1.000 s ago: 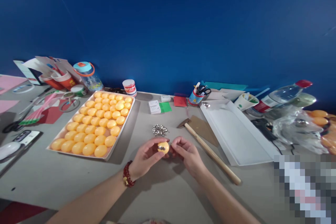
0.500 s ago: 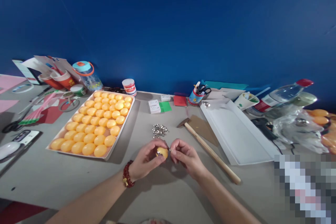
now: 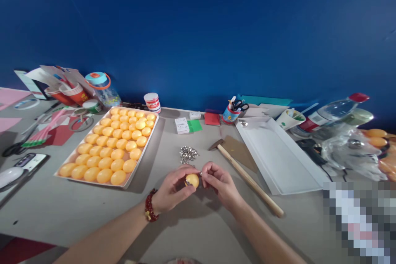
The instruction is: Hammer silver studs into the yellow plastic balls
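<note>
**Ball in left hand, metal bit in right fingertips, just beside each other**

Head feed on my side shows both hands over the grey table (image 3: 198,231), near the middle of the view. Left hand (image 3: 176,185), with a red beaded bracelet (image 3: 151,206) at its wrist, has the orange ball (image 3: 193,180) gripped between thumb and fingers. I can see shiny silver pieces (image 3: 187,182) on the ball's left side, partly covered by the grip, so I can't count them.

Right hand (image 3: 220,181) has thumb and index pinched together on a small metal piece (image 3: 201,173) (tiny from here, shape unreadable). It sits just right of the ball; whether the two touch, I can't tell. Remaining right fingers are curled in.

Just beyond the left hand I've got a loose pile of silver bits (image 3: 188,154) on the tabletop. Hammer (image 3: 250,181) lies diagonally right of the right hand, wooden handle toward me, head away, beside a brown sheet (image 3: 239,154). White tray (image 3: 278,156) is right of that. On the left, a shallow box (image 3: 132,177) holds rows of orange balls (image 3: 117,154). Farther back: small white boxes (image 3: 182,126), a green sheet (image 3: 194,126), a red sheet (image 3: 212,119), and a cup (image 3: 229,115) with scissors (image 3: 242,105) in it.
</note>
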`<state>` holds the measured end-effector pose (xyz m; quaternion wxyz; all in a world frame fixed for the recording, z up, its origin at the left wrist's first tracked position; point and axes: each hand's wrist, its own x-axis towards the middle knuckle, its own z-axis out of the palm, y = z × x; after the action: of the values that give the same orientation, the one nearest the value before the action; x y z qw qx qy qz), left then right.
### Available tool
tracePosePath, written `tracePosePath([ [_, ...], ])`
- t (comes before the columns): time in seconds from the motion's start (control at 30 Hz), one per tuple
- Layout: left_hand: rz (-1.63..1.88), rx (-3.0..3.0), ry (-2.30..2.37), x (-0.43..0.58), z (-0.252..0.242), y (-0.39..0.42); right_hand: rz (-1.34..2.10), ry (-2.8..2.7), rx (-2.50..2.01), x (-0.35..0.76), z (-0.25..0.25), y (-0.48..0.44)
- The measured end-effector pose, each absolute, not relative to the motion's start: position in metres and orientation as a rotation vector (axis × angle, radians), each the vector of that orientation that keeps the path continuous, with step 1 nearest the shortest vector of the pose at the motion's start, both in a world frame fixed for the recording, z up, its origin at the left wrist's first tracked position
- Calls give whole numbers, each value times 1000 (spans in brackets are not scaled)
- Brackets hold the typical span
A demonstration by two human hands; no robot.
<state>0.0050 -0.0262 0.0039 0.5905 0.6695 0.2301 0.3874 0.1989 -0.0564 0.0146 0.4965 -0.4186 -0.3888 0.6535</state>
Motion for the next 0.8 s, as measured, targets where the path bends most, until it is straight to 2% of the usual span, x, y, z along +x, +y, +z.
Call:
tracePosePath([
  [0.8,869,1661,589,6,11,-26,1424,-1028,-1114,201,12,-54],
])
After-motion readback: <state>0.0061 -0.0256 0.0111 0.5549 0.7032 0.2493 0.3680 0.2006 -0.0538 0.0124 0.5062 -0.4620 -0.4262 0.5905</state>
